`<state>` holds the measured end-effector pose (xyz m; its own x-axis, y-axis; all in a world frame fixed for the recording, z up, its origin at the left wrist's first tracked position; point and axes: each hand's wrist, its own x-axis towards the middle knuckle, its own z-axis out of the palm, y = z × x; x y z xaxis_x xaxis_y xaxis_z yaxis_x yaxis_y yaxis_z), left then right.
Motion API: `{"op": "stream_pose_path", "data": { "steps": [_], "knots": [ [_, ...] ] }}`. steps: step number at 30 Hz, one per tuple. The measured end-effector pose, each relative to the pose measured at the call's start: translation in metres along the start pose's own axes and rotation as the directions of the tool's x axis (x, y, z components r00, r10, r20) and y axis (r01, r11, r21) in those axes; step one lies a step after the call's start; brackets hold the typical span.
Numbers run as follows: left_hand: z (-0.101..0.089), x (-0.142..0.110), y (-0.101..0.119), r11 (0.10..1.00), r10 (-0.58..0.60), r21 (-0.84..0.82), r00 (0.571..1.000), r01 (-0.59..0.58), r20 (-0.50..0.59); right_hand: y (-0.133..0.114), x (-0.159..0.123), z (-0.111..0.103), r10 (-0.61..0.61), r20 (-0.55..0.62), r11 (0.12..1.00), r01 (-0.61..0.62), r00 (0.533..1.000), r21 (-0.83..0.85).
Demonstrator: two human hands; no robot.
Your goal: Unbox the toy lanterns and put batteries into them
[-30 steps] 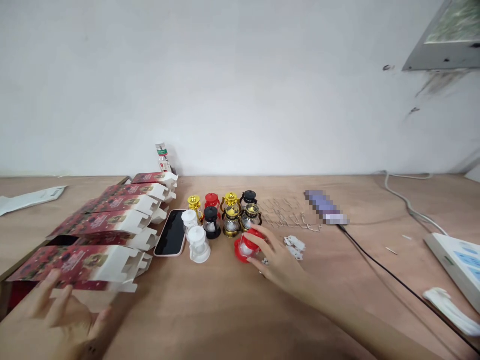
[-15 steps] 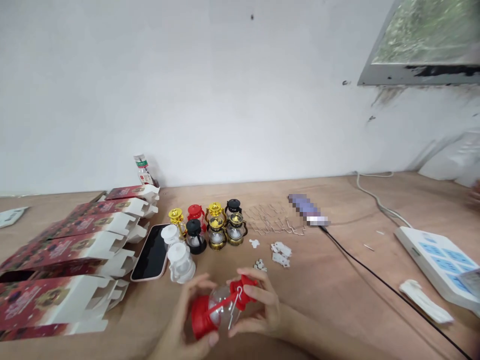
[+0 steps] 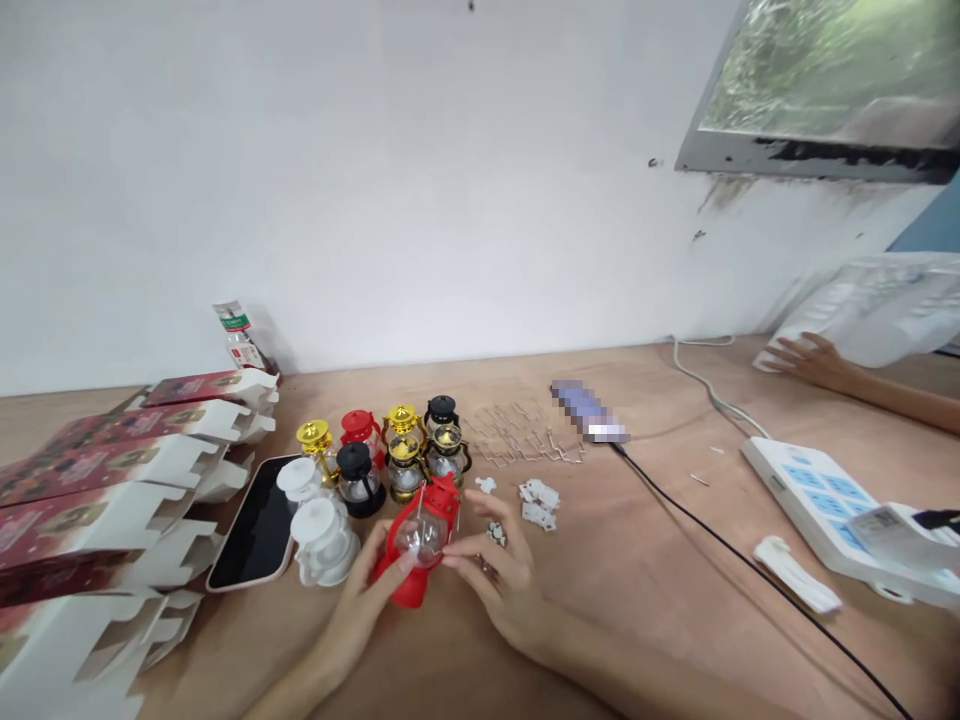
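A small red lantern [image 3: 422,535] with a clear globe is tilted in my left hand [image 3: 367,580], whose fingers and thumb wrap round its lower part. My right hand [image 3: 499,575] is at the lantern's right side, thumb and fingertips pinched together on what looks like its thin wire handle [image 3: 437,552]. Just beyond stand several small lanterns: white ones [image 3: 324,540], a black one [image 3: 360,480], a red one [image 3: 363,432] and gold ones [image 3: 316,440]. Bent wire handles [image 3: 525,440] lie behind my right hand, near white plastic pieces [image 3: 538,502] and small button cells [image 3: 495,533].
Red printed boxes [image 3: 127,510] with open white flaps line the left, beside a phone [image 3: 255,525]. A bottle [image 3: 240,335] stands by the wall. Rightward are a second phone [image 3: 585,408] on a black cable, a power strip [image 3: 817,490] and another person's hand [image 3: 810,358] at a plastic bag.
The red lantern has turned more upright in my left hand. My right hand has left its top and moved to its side. The view has swung right, showing another person's arm.
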<state>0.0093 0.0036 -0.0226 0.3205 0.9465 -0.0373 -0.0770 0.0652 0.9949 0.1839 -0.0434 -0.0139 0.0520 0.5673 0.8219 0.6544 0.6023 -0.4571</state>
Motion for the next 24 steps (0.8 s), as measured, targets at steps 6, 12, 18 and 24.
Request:
{"op": "stream_pose_path", "data": {
  "steps": [6, 12, 18, 24],
  "knots": [
    [0.001, -0.006, 0.006, 1.000, 0.021, -0.007, 1.000, -0.021, 0.022, -0.004, -0.002, -0.002, -0.045, 0.089, 0.995, 0.053, 0.995, -0.087],
    [0.007, -0.007, 0.013, 1.000, 0.006, -0.012, 0.998, -0.007, -0.066, -0.007, -0.003, -0.002, -0.007, 0.046, 0.995, 0.012, 0.999, -0.101],
    [0.016, -0.012, 0.016, 0.997, 0.031, 0.075, 0.979, -0.016, -0.202, -0.001, 0.002, -0.005, 0.108, -0.135, 0.991, -0.118, 0.985, -0.069],
    [0.024, -0.015, 0.017, 0.992, 0.028, 0.124, 0.960, 0.007, -0.278, -0.002, -0.002, 0.003, 0.002, -0.034, 1.000, -0.003, 0.999, -0.002]
  ]
}}
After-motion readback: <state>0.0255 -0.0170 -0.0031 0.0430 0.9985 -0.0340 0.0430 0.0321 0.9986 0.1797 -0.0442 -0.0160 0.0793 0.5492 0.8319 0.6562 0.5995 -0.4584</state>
